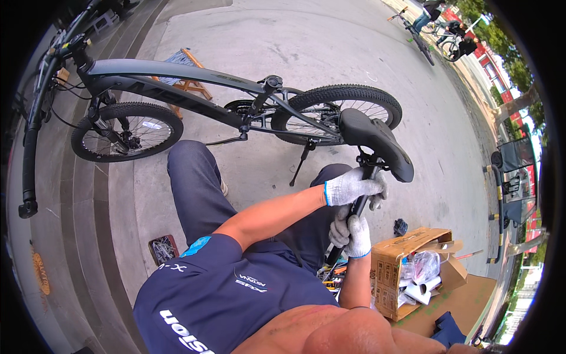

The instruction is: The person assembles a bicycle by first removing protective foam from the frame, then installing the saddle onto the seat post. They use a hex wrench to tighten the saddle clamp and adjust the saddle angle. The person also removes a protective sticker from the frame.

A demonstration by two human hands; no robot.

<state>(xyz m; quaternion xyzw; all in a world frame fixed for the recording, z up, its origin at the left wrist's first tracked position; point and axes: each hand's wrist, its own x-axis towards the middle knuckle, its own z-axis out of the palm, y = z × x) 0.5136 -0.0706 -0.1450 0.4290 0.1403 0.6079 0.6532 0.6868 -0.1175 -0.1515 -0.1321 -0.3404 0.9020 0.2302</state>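
Note:
Both my hands wear white knit gloves with blue cuffs and are closed around a black bicycle seatpost point(358, 205). My left hand point(354, 187) grips it high up, just under the saddle clamp. Lower down, my right hand point(350, 232) wraps the same post. A black saddle point(377, 141) is fixed on the post's upper end, tilted, with its nose pointing down to the right. The post's lower end slants down past my right hand. Beyond them stands a dark grey bicycle point(177, 97), propped on its kickstand point(302, 160), with no saddle on its frame.
A cardboard box point(386, 277) with plastic wrap and paper stands at right, beside scattered tools point(332, 277). A small tray of metal parts point(163, 249) lies left of me. Behind the bicycle is a folding stool point(187, 82). Steps point(88, 236) run along the left; people and bicycles point(433, 29) are far off.

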